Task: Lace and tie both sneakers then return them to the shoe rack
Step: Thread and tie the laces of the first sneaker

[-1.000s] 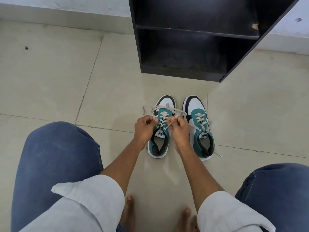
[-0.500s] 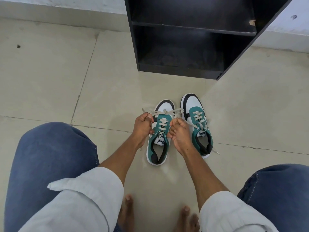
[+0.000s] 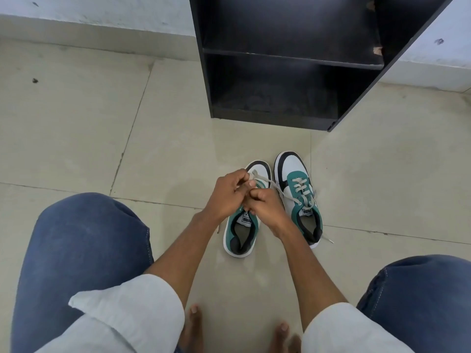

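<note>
Tying the left-hand sneaker's lace, hands bunched together over its tongue.

Our left hand [image 3: 226, 197] and right hand [image 3: 265, 207] touch each other above the left sneaker [image 3: 242, 230], fingers curled and pinching the pale lace [image 3: 262, 178], which runs taut from our left fingertips toward the right; which strand each hand holds we cannot tell. To tie well, we judge we should keep both strands under even tension, cinch the knot low against the eyelets and keep the loops off the neighbouring shoe. The sneaker lies directly under our hands on the tiled floor [image 3: 102, 138], toe pointing away. The right sneaker [image 3: 298, 192] stands just beside it, laced, its lace ends loose, one trailing past the heel. The black shoe rack [image 3: 285, 72] stands beyond the toes, well apart.
</note>
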